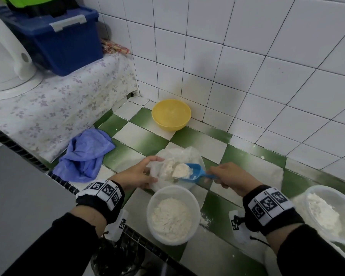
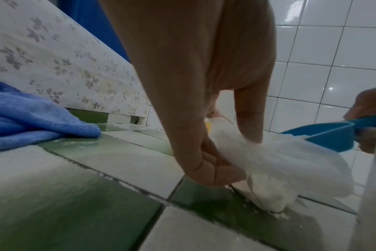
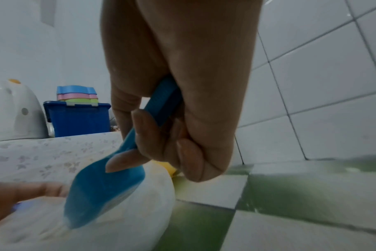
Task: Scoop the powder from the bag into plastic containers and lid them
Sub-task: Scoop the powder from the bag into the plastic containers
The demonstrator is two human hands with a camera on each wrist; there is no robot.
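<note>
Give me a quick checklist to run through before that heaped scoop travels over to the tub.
1. Blue plastic scoop loaded with white powder: ok.
2. Right hand grips the scoop's handle: ok.
3. Left hand holds the clear plastic bag open: ok.
4. Round white plastic tub nearest the bag is open, with room left: ok.
5. Counter spill-free: not ok, loose powder lies beside the tub.
6. Lids at hand: cannot tell.

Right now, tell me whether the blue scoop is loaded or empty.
Loaded: the blue scoop carries a heap of white powder over the bag, gripped by the right hand.
</note>
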